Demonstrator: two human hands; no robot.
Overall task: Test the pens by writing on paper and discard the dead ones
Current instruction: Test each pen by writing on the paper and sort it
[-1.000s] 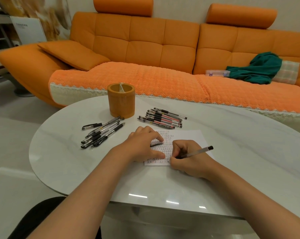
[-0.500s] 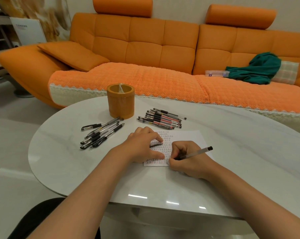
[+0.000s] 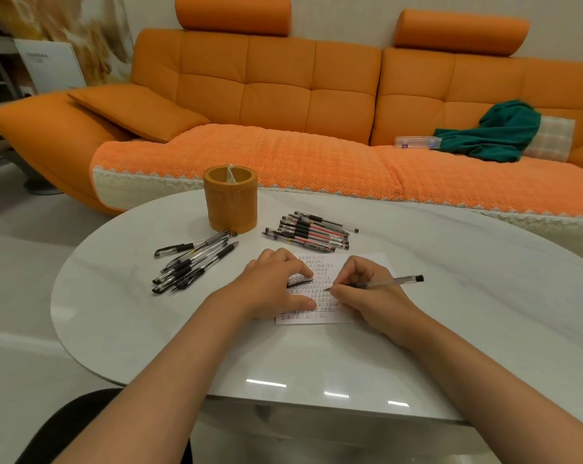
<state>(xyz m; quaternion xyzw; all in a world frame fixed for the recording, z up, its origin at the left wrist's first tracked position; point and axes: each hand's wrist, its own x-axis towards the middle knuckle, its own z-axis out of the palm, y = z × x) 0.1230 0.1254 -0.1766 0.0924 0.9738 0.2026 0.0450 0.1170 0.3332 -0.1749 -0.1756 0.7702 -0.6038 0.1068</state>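
- Right hand (image 3: 373, 296): fingers curled tight round a clear-barrelled pen (image 3: 392, 281) in a writing grip. The tip is down on the paper and the black end points right and slightly far.
- Left hand (image 3: 273, 283): palm down on the left part of the paper, fingers bent. A small dark-and-clear cap (image 3: 299, 281) is tucked under the index finger, held between it and the thumb.
- Paper (image 3: 367, 262): a small white sheet, flat on the bench between the two hands. It carries rows of small written marks, some dark, some reddish, too fine to read.
- Left pile of pens (image 3: 189, 266): black-gripped pens lying loose, roughly parallel, left of the left hand. One pen lies a little apart on the far-left side.
- Far pile of pens (image 3: 310, 231): a tighter bundle just beyond the paper, several with red showing in the barrel.
- Orange pot (image 3: 230, 199): an upright cylinder, far of both piles and between them. Something thin and clear pokes up inside it.
- Bench (image 3: 467, 313): rounded white top, glossy, with light reflections at the near edge.
- Beyond the bench: an orange sofa (image 3: 283, 95) with a green cloth (image 3: 497, 132) and a clear box (image 3: 417, 142) on its right seat.
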